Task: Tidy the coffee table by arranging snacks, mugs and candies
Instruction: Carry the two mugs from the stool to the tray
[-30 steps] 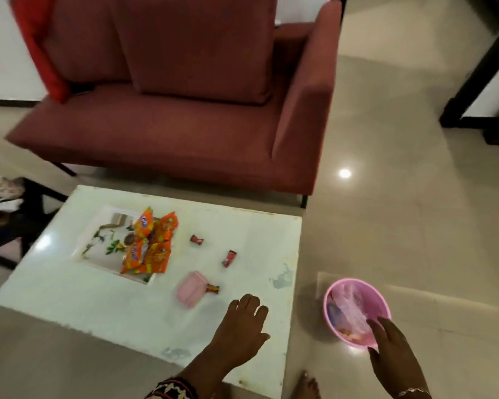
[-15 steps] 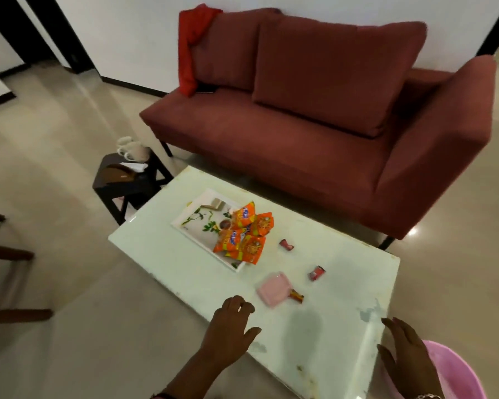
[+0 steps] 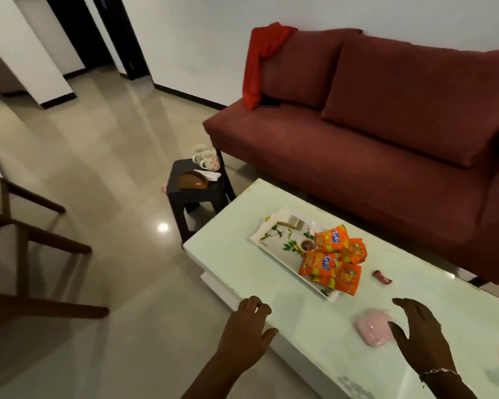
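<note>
On glossy white table (image 3: 236, 256), crinkly orange packets (image 3: 332, 262), rounded pink case (image 3: 372, 331)

Left hand (image 3: 247, 331) extended forward, palm down, fingers loosely curled, empty. Right hand (image 3: 418, 338) extended forward, palm down, fingers straight and slightly spread, empty.

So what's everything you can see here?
Sofa: one, maroon, by wall.
Cloth: one, red, over sofa back.
Coffee table: one, white, before sofa.
Tray: one, white, on table.
Snack packets: four or five, orange, on tray.
Candy: one, red, right of tray.
Case: one, pink, table's near side.
Stool: one, black, left of table.
Mugs: two, pale, on stool.
Chair: one, brown, far left.
Left hand: empty, at table edge.
Right hand: open, beside case.
</note>
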